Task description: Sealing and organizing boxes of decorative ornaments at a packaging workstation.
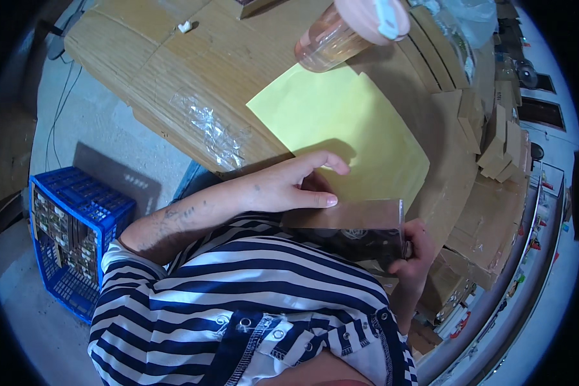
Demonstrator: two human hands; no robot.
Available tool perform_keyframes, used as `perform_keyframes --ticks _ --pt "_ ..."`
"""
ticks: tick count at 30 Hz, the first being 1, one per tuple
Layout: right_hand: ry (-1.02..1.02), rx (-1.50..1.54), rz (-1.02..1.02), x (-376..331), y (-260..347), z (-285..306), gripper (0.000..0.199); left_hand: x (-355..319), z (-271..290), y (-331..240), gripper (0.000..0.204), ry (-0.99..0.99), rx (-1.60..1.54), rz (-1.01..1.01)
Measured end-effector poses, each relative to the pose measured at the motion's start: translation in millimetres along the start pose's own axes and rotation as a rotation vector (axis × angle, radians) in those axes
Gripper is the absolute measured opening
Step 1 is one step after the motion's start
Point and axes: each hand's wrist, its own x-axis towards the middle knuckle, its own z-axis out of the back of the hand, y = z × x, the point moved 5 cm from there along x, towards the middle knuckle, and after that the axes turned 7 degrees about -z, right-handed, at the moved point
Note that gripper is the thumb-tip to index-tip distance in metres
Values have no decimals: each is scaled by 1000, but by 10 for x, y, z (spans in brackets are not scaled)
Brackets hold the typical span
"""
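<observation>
A flat dark box (pixel 347 241) with a brown, shiny top side and what looks like clear film at its right end is held close to my striped shirt. My right hand (pixel 415 248) grips its right end, thumb in front and fingers around the edge. My left hand (pixel 305 183) is over the box's far left edge, forefinger stretched out and thumb apart from it. The thumb tip lies at the box's edge; whether it presses there I cannot tell. The lower fingers of that hand are partly hidden. Beyond both hands, a yellow sheet (pixel 360 128) lies on the cardboard-covered table (pixel 148 58).
A clear drinking cup with a pink lid (pixel 331 38) stands at the sheet's far edge. Crumpled clear film (pixel 212 132) lies at the table's left edge. Brown cartons (pixel 489 212) are stacked on the right. A blue plastic crate (pixel 77 183) is on the floor at left.
</observation>
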Motion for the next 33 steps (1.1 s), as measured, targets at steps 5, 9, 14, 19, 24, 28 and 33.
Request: perform_keyframes --ticks 5,9,14,19,24,28,33 --pt "-48 39 -72 -78 -24 0 50 10 -44 70 19 64 235 -104" --pt "-121 177 -189 -30 23 -3 40 31 -132 -17 21 3 296 -62" --pt "-106 343 -172 107 133 109 42 92 -166 -270 46 98 403 -37" --pt "-84 375 -100 265 127 159 51 111 -229 -541 50 102 566 -115" --pt "-530 468 124 160 -108 597 61 152 -37 -771 53 -115 249 -235" --pt "-923 716 125 16 -375 643 76 291 170 -876 52 -286 10 -158" --pt "-572 1011 130 227 -490 123 83 593 103 -768 48 -408 -39 -35"
